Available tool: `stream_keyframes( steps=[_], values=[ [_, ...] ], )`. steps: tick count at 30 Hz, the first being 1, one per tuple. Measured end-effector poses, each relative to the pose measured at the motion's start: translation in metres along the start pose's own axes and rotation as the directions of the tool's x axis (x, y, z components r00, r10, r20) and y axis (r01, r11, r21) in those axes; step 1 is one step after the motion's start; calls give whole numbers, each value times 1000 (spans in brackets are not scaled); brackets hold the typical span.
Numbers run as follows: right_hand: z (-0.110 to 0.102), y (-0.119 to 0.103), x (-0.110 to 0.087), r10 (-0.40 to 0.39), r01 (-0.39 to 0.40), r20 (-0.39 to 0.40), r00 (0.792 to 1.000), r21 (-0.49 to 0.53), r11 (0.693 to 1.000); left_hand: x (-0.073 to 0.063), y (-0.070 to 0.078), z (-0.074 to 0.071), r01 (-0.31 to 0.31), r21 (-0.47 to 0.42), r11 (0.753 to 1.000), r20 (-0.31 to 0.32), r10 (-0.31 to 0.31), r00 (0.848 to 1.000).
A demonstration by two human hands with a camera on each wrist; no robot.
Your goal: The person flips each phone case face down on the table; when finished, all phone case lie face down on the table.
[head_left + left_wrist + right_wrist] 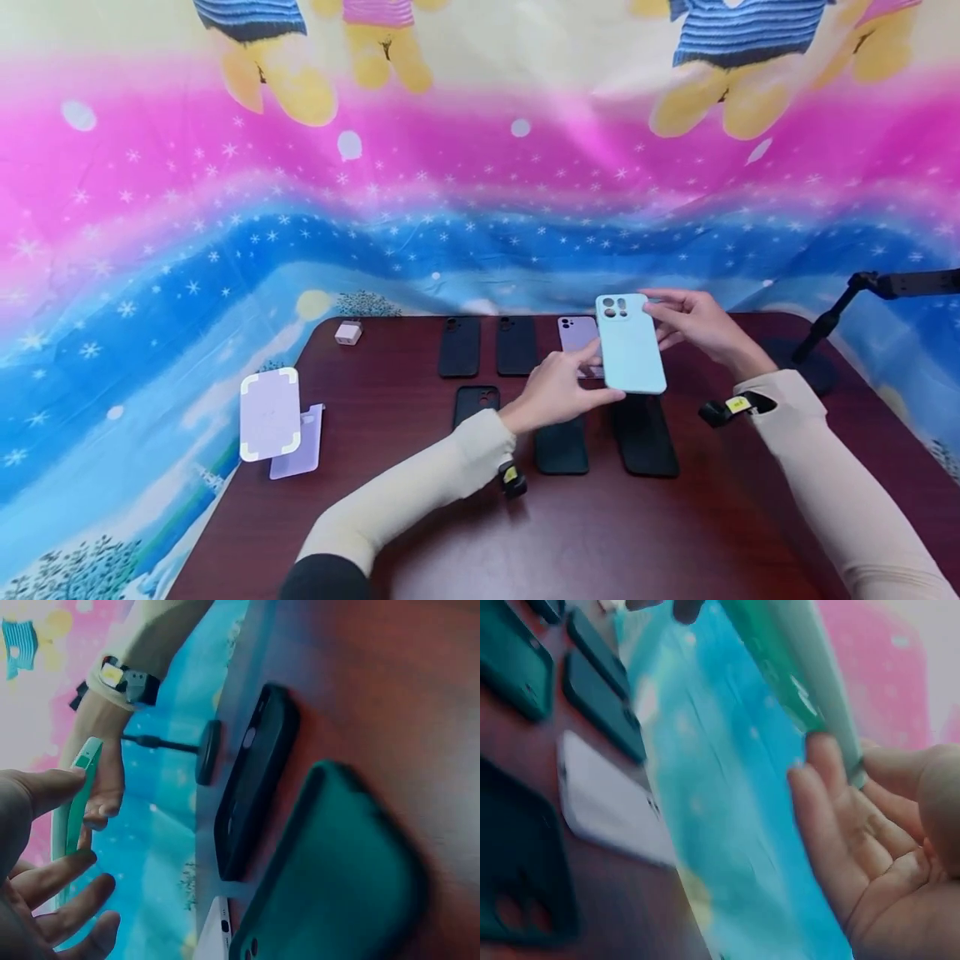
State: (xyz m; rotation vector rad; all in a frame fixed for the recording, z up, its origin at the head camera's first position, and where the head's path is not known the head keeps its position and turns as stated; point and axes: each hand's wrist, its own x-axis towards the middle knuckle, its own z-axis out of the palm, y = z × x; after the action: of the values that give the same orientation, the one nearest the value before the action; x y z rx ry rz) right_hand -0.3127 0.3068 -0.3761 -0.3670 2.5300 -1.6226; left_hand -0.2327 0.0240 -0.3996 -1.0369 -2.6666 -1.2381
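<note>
A mint-green phone case [632, 350] with several camera cutouts is held up above the table, its back facing me. My left hand [557, 383] pinches its lower left edge between thumb and fingers. At its upper right corner, my right hand [693, 327] grips it with thumb and fingertips. Edge-on, the case [84, 784] shows as a thin slab in the left wrist view. Behind it lies a lilac phone case [576, 332], partly covered by my left hand and the mint case. Dark phone cases [647, 437] lie just below my hands.
More dark cases [459, 348] lie in two rows on the brown table [480, 542]. At the left stand a lilac stand [270, 417] with a white-cornered plate and a white charger cube [348, 334]. A black jointed arm [828, 321] rises at the right. A patterned cloth hangs behind.
</note>
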Motion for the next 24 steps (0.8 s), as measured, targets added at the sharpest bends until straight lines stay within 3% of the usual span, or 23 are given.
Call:
stream_keyframes(
  steps=[5,10,15,20,24],
  values=[
    [-28,17,15,82,-83,-6,997,-118,990,41,1,19,82,86,993,49,-86,995],
    [-43,43,31,171,-167,-1,985,-208,964,70,-4,37,112,189,975,112,-135,985],
    [-51,62,38,227,-221,-7,974,-247,943,89,-9,55,144,302,943,169,-202,965],
    [-54,74,42,266,-257,-6,964,-276,926,102,-9,66,202,331,922,207,-280,937],
    [-52,84,45,288,-280,-13,957,-290,915,111,-9,73,222,374,901,205,-314,927]
  ],
)
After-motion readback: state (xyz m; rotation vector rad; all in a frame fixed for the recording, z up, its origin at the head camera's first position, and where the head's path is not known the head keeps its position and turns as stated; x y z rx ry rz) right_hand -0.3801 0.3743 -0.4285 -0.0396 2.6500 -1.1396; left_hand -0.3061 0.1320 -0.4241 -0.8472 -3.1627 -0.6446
